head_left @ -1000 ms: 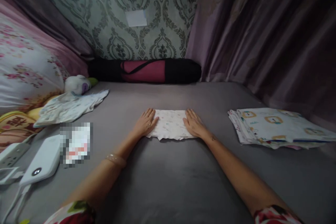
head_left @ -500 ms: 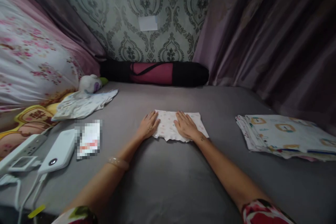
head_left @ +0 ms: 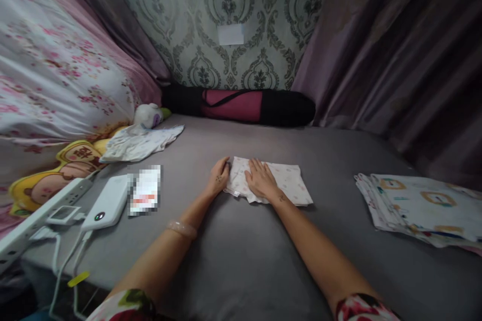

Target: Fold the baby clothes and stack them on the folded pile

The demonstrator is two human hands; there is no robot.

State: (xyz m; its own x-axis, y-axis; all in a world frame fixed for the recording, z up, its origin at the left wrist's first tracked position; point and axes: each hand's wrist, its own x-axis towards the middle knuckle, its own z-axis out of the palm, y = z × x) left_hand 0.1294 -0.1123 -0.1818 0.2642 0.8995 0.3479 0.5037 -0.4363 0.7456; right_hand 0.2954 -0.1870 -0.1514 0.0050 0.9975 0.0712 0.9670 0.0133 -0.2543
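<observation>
A small folded white cloth point(head_left: 289, 180) with a faint printed pattern lies flat on the grey sheet in the middle of the head view. My right hand point(head_left: 261, 179) rests palm down across its left-centre part, fingers extended. At the cloth's left edge, my left hand point(head_left: 219, 176) stands turned on its side, fingers stretched forward and thumb side up. Whether those fingertips touch the cloth's edge or reach under it cannot be made out.
To the right lies a stack of folded printed cloths point(head_left: 422, 205). On the left are a crumpled white cloth point(head_left: 141, 143), a power bank point(head_left: 111, 200) with cables, a power strip point(head_left: 41, 220) and a plush toy point(head_left: 147, 116). A black-and-red long bag point(head_left: 233, 105) lies along the wall.
My left hand has turned from lying flat to standing on its side at the cloth's left edge. My right hand has slid left over the cloth. The whole view has shifted slightly.
</observation>
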